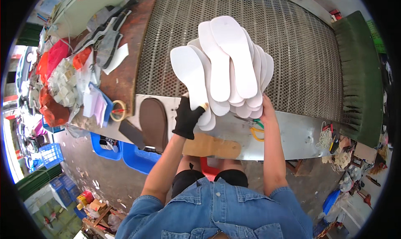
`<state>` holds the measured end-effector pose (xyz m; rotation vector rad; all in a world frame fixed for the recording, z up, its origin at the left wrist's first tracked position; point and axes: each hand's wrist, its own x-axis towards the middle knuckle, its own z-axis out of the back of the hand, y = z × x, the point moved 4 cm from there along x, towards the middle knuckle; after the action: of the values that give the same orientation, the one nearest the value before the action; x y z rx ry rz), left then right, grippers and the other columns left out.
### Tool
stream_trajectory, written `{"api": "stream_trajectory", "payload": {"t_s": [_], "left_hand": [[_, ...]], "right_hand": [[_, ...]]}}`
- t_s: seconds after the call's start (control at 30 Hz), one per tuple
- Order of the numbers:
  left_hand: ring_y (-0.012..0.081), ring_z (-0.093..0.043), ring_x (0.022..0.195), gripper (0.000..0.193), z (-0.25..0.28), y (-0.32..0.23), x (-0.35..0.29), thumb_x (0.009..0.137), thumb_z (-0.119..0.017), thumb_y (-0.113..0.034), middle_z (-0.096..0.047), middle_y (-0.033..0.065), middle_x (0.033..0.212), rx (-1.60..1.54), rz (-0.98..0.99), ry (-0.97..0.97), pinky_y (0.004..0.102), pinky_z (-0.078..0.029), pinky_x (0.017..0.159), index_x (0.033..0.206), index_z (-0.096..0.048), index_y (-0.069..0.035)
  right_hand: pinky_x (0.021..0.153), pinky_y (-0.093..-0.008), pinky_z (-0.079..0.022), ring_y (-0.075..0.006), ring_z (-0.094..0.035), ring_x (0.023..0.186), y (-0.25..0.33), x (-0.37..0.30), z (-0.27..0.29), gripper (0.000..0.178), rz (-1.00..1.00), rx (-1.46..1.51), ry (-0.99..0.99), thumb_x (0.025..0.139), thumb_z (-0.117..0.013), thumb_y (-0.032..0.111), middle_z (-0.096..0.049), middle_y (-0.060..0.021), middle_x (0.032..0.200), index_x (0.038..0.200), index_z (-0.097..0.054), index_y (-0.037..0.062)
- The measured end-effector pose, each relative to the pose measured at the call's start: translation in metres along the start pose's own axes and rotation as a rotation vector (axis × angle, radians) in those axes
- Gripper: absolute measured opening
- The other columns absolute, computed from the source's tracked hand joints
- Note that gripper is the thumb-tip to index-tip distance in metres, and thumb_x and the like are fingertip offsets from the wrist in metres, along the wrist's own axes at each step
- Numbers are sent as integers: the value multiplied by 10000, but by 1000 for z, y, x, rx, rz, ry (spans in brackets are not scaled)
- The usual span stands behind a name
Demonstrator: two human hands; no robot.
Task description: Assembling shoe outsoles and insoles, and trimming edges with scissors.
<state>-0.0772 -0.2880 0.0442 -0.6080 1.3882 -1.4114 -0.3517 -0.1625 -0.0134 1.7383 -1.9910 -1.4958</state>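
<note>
A fanned pile of white shoe insoles overlaps the near edge of a metal mesh belt. My left hand, in a black fingerless glove, grips the pile's lower left side with its thumb on top; the other fingers are mostly hidden beneath. On the lower right side, my bare right hand holds the pile's edge, its fingertips partly covered by the insoles. Scissors with yellow and green handles lie on the metal ledge beside my right wrist. Left of my gloved hand rests a dark brown sole-shaped piece.
A tan sole-shaped board lies along the ledge's near edge. Cut scraps, bags and a tape roll crowd the wooden table at left. Blue bins stand below. A dark green fringed flap borders the belt at right.
</note>
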Motion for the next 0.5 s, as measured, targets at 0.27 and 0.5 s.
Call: {"api": "stream_trajectory", "payload": {"t_s": [0.27, 0.5], "left_hand": [[216, -606, 878, 524, -45, 34, -14, 735, -729, -260, -617, 133, 981, 370, -107, -96, 333, -486, 765, 1142, -536, 8], [279, -569, 945, 509, -34, 39, -27, 716, -740, -284, -590, 134, 1016, 271, -228, -171, 368, -461, 802, 1131, -579, -37]], "right_hand": [[805, -265, -458, -146, -583, 939, 22, -19, 69, 428, 55, -600, -217, 887, -577, 213, -602, -113, 1125, 1237, -507, -23], [796, -290, -467, -163, -579, 930, 25, -71, 109, 391, 548, -898, -395, 868, -606, 219, -606, -68, 1098, 1200, -556, 19]]}}
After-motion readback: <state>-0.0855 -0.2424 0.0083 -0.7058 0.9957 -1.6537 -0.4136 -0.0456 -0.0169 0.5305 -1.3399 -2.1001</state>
